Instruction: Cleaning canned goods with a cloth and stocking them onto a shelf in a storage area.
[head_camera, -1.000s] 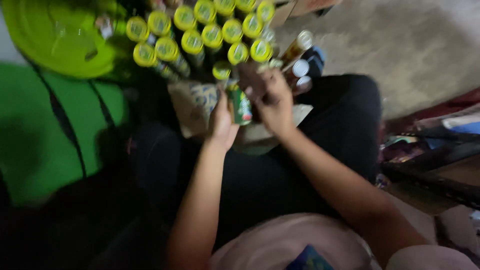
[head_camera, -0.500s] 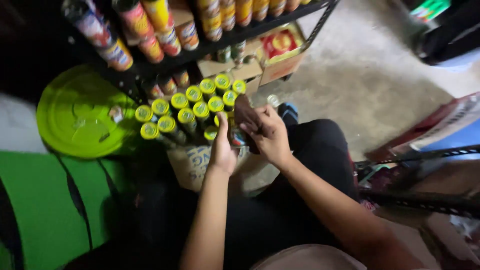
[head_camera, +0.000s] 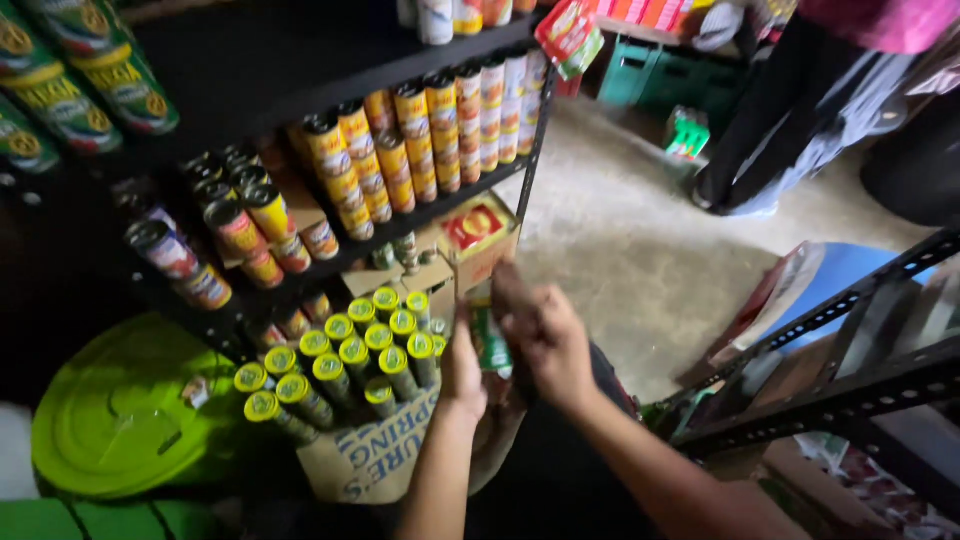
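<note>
A: Where is the green can (head_camera: 490, 340) held?
B: At lower centre; it is clasped between the left hand (head_camera: 462, 372) and right hand (head_camera: 548, 340).
A: What is seen beside it?
B: Yellow-lidded cans (head_camera: 340, 365), packed in a cardboard box (head_camera: 375, 455).

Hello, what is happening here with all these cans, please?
A person sits low beside a black metal shelf stocked with stacked cans. Both hands hold one green can: the left hand supports it from the side, and the right hand grips it from the other side. Just left of the hands, a cardboard box holds rows of yellow-lidded cans. A green plastic lid lies on the floor nearby.
</note>
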